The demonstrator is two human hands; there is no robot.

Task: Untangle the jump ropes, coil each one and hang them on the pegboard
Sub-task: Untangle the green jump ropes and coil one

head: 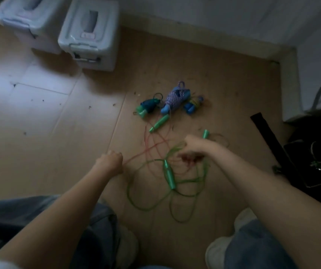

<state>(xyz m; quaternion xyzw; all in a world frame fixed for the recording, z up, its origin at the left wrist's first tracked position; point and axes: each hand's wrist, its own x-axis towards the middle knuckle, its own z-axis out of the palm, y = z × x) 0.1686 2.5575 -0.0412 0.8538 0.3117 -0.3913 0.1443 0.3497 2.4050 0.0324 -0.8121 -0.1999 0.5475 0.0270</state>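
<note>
Two lidded bins at upper left. Left hand fisted, fingers clamped on red rope. Green rope lies looped on floor, tangled with the red. Right hand blurred, fingers curled gripping green rope. Three coiled ropes lie beyond.

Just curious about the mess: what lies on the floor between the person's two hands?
In the head view, between the left hand and right hand, thin red rope strands cross the bare wooden floor, meeting green rope loops.
</note>
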